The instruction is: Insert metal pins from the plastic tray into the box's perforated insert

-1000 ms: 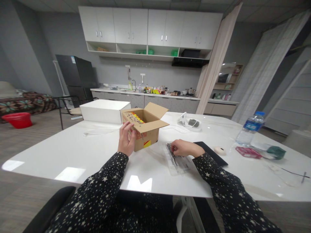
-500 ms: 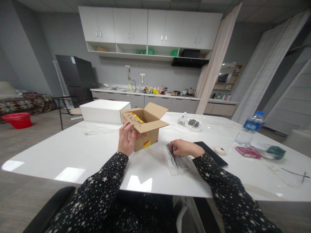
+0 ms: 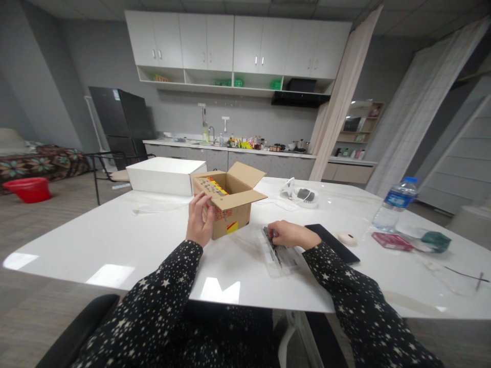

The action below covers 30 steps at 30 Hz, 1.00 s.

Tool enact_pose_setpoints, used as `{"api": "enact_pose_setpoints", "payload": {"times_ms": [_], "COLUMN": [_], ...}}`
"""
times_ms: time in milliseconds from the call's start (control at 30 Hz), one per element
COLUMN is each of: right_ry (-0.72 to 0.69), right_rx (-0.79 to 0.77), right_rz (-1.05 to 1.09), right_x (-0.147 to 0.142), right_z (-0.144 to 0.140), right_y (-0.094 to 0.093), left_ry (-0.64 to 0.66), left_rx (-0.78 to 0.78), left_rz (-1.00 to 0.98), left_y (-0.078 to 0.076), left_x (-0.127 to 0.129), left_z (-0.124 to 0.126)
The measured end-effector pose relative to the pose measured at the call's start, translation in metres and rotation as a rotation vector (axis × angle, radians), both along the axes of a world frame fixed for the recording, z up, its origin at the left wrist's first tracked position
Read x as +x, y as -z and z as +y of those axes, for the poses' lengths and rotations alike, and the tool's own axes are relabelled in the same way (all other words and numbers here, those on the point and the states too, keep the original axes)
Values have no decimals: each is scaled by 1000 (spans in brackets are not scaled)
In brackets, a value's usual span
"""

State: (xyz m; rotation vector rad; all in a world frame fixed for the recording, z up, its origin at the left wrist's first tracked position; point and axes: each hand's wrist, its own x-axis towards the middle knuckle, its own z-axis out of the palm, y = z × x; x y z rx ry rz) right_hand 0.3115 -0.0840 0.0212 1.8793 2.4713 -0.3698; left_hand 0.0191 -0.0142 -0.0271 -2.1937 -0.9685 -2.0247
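Observation:
An open cardboard box [image 3: 230, 202] with yellow and red stickers stands on the white table [image 3: 126, 240]. My left hand [image 3: 199, 221] rests against the box's near left corner, fingers on its front flap. My right hand [image 3: 289, 235] lies on a clear plastic case [image 3: 282, 258] to the right of the box, its fingers closed over a dark metal strip [image 3: 273, 245] at the case's left edge. What lies inside the cardboard box is mostly hidden.
A white box [image 3: 164, 175] stands behind the cardboard one. To the right lie a black flat slab [image 3: 337, 245], a small round white object [image 3: 347, 237], a water bottle [image 3: 395, 203], a pink packet [image 3: 392, 240] and a green packet [image 3: 435, 240]. A white device with cable [image 3: 301, 195] sits further back.

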Motion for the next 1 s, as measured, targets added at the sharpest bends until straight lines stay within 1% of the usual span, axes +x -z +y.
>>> {"api": "enact_pose_setpoints", "payload": {"times_ms": [367,533,733,1000], "right_ry": [7,12,21,22], "right_rx": [-50,-25,-62,-53], "right_rz": [23,18,35,-3], "right_x": [-3,-3,-3,-4], "right_z": [-3,-4,-4,-4], "right_y": [-6,-7,-6,-6], "left_ry": [0,-4,3,4], "left_rx": [-2,-2,12,15], "left_rz": [4,0,3,1], "left_y": [-1,0,-1,-1], "left_x": [0,0,0,0], "left_z": [0,0,0,0]}}
